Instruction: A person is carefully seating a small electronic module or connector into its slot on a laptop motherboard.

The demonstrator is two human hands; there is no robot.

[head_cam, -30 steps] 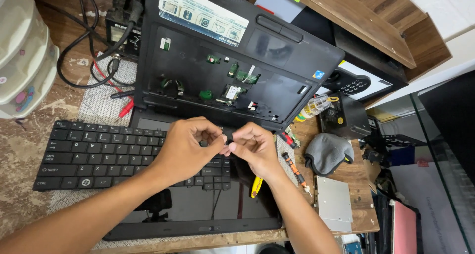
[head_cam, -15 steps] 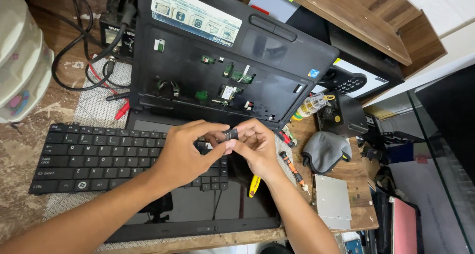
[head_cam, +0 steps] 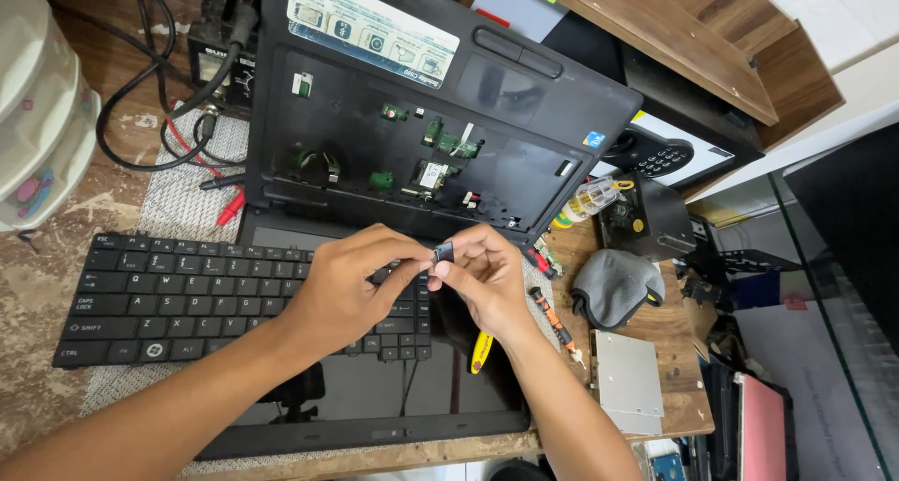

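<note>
Fingers: both sets pinched together on one tiny black part [head_cam: 444,251], thumb and forefinger of each hand clamped on it from either side
Left hand [head_cam: 351,289]: comes in from the lower left, hovering right over the loose keyboard
Right hand [head_cam: 487,280]: comes up from the bottom edge, knuckles toward the screwdrivers
Small part: held in the air between the two hands, just above the right end of the keyboard and in front of the opened laptop; too small to tell what it is tbh
Keyboard [head_cam: 187,298]: black, pulled out of the machine, lying flat on the laptop's dark screen, its right side covered by the left hand
Laptop base [head_cam: 421,97]: black, keyboard bay bare, little green boards and connectors showing, sticker strip along the far edge
Cables [head_cam: 159,97]: black loops plus red probe leads at the back left, beside a small black box
Plastic drawers [head_cam: 37,97]: white, far left edge
Right of the hands: orange-handled screwdriver [head_cam: 552,320], yellow-handled tool [head_cam: 482,350] half hidden under the right wrist, grey cloth [head_cam: 613,284], flat silver drive [head_cam: 627,380]
Bench [head_cam: 56,209]: worn wood, pretty crowded, grey mat under the laptop
</note>
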